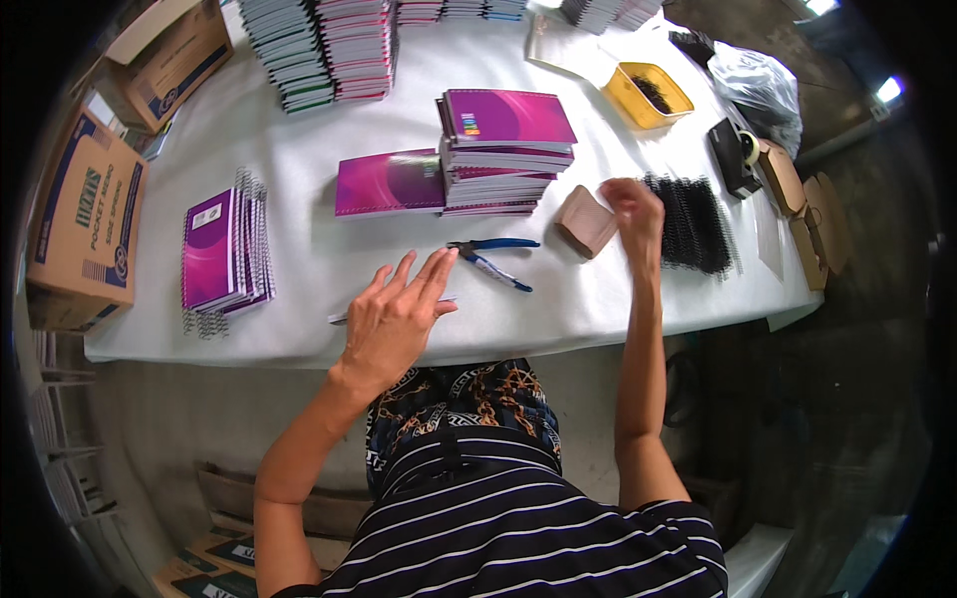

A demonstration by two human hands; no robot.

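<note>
My left hand [394,314] is over the front of the table, fingers stretched out and spread, the fingertips near the jaws of blue-handled pliers [498,261]. Partly hidden under it lies a thin, light-coloured object [339,319] whose kind I cannot make out. My right hand [638,214] is between a small brown block [586,222] and a bundle of black spiral binding coils [693,224]. Its fingers are curled together, and whatever they may hold is too small to see. Beyond the pliers stands a stack of purple notebooks [508,120], with another purple notebook [389,184] lying against its left side.
Purple notebooks with spiral coils [211,249] are piled at the left, near cardboard boxes [90,214]. Tall notebook stacks [349,45] stand at the back. At the right are a yellow tub [638,100] holding dark bits, a tape dispenser [736,159] and an opened carton [812,224].
</note>
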